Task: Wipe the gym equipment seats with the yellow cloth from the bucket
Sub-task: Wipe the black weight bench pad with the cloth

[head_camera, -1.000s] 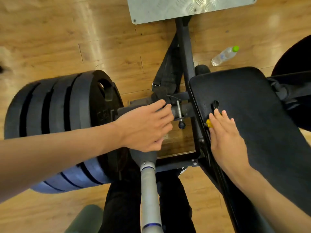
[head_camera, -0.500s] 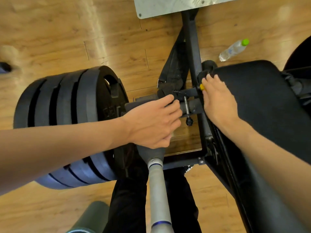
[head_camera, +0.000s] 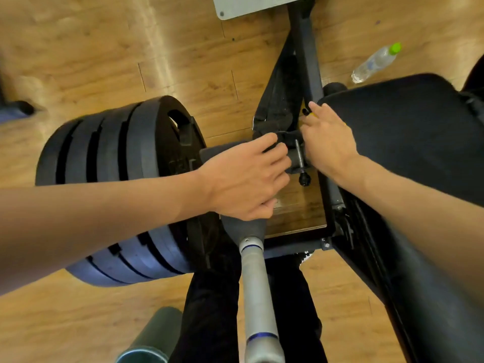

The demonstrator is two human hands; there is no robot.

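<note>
The black padded seat (head_camera: 408, 142) fills the right side of the head view. My right hand (head_camera: 328, 144) lies on the seat's far left edge, beside the black frame post. It is closed over the yellow cloth (head_camera: 312, 115), and only a small sliver of cloth shows at the fingertips. My left hand (head_camera: 246, 176) is curled over the black bracket at the top of the grey bar (head_camera: 258, 297), next to the weight plates. No bucket is in view.
A stack of black weight plates (head_camera: 117, 158) sits at left. A pin with a black knob (head_camera: 303, 178) hangs between my hands. A water bottle (head_camera: 374, 62) lies on the wooden floor beyond the seat. A grey metal plate (head_camera: 248, 5) is at top.
My right hand with the cloth slid from the seat's surface along its left edge to the far corner by the frame. My left hand kept its hold on the bracket.
</note>
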